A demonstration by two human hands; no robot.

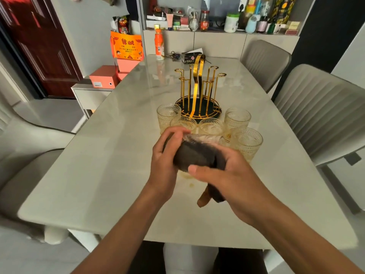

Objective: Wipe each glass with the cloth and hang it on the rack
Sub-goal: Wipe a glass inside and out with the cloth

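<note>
Above the table, my left hand (166, 155) grips one end of a patterned glass (205, 138) lying on its side. A dark brown cloth (195, 156) is wrapped over that glass, and my right hand (223, 178) holds the cloth against it, a tail of cloth hanging below. Several more amber patterned glasses (238, 117) stand upright in a cluster just beyond my hands. Behind them stands the gold wire rack (197, 86) on its dark round base, with no glass on its hooks.
The pale marble table (110, 155) carries an orange bottle (159, 45), keys and a black box (190, 57) at its far end. Grey chairs (320, 113) stand on the right and left. A cluttered shelf runs along the back wall.
</note>
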